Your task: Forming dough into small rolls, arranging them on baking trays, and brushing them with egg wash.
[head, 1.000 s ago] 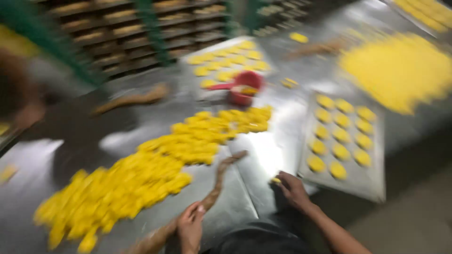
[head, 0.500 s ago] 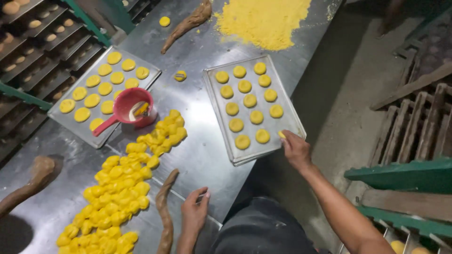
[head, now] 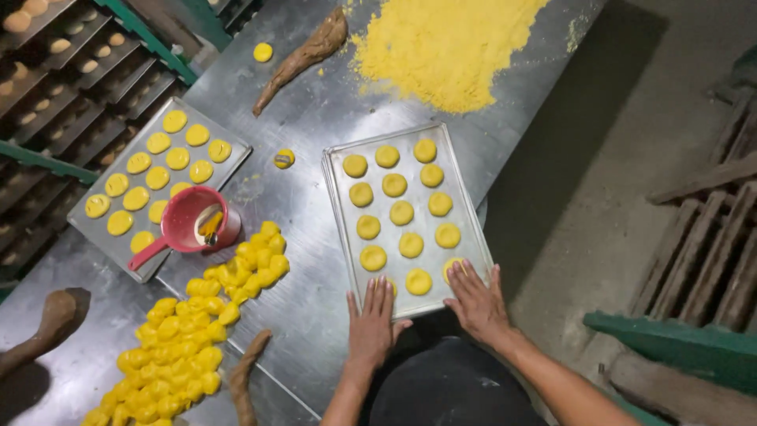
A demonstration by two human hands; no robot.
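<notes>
1. I log the near baking tray [head: 465, 207] on the steel table [head: 315, 118]: about a dozen flat yellow dough discs [head: 401, 212] in rows.
2. Left of that tray: second tray [head: 230, 147] with more discs, a red scoop [head: 189, 226] resting on it.
3. Between the trays, one loose dough ball [head: 284, 158]; a heap of yellow pieces [head: 189, 335] lies left of the near tray; yellow powder [head: 441, 43] beyond it.
4. Left hand [head: 371, 325] flat, fingers spread, on the near tray's front edge; gripping nothing.
5. Right hand [head: 478, 301] likewise flat at its front right corner, fingertips touching a disc.
</notes>
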